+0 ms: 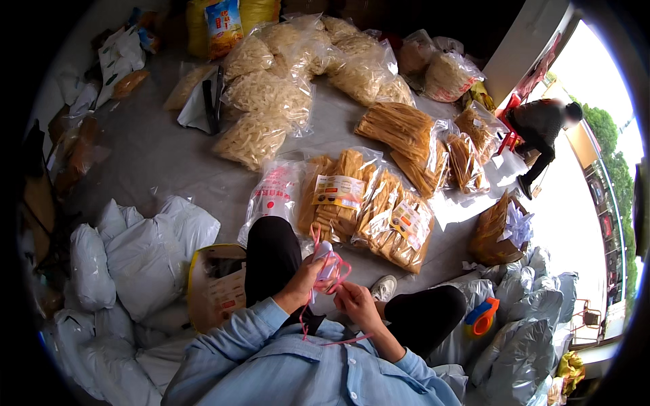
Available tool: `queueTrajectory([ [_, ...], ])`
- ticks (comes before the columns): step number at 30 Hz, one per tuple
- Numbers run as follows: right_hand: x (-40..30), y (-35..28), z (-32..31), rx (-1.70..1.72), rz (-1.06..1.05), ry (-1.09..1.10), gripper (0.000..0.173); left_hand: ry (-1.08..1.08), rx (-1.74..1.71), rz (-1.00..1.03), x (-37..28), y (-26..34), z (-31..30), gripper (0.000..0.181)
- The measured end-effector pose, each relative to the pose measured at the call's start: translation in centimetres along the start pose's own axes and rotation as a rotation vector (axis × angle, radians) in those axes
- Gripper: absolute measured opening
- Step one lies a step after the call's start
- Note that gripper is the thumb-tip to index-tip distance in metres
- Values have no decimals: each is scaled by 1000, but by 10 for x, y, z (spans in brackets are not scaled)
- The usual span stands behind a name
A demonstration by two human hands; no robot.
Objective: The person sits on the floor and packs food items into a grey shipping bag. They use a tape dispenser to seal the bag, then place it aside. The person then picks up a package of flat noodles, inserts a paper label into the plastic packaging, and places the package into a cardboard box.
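My left hand (304,281) is closed around a small whitish roll or bundle (324,254) that has pink plastic twine (344,271) looped about it. Just to the right, my right hand (357,303) pinches the twine between thumb and fingers. A loose tail of twine hangs down across my blue shirt. Beyond my knees lie clear bags of yellowish dried sticks, one with a printed label (339,192), beside a flat clear bag with red print (274,195).
Grey plastic parcels (147,254) are heaped on my left and more (528,325) on my right, with an orange and blue tape dispenser (481,317). A carton (497,233) holds crumpled paper. Large bags of pale dried food (269,96) stand ahead. A person (541,122) sits near the doorway.
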State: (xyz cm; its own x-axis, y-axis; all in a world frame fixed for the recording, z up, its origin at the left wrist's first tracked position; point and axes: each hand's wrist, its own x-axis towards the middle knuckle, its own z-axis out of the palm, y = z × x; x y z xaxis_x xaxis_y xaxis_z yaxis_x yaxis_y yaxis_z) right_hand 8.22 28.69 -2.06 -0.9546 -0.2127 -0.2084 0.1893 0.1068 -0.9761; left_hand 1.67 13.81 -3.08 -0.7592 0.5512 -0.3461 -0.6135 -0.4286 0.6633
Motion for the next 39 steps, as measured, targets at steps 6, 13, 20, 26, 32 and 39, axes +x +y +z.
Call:
queueTrajectory([
  [6, 5, 14, 11, -330, -114, -71, 24, -100, -222, 126, -7, 10, 7, 34],
  [13, -9, -31, 13, 733, 467, -316, 41, 209, 813, 823, -8, 10, 8, 19],
  [20, -17, -37, 7, 196, 127, -378, 21, 305, 1196, 786, 2, 25, 0, 29],
  [26, -1, -76, -43, -475, -235, 84, 6, -250, 589, -38, -14, 8, -20, 40],
  [32, 7, -18, -24, -546, -212, 49, 20, -60, 112, 165, -16, 15, 12, 28],
  [39, 0, -17, 7, -937, -360, 25, 18, 165, 471, 419, -15, 23, 28, 25],
])
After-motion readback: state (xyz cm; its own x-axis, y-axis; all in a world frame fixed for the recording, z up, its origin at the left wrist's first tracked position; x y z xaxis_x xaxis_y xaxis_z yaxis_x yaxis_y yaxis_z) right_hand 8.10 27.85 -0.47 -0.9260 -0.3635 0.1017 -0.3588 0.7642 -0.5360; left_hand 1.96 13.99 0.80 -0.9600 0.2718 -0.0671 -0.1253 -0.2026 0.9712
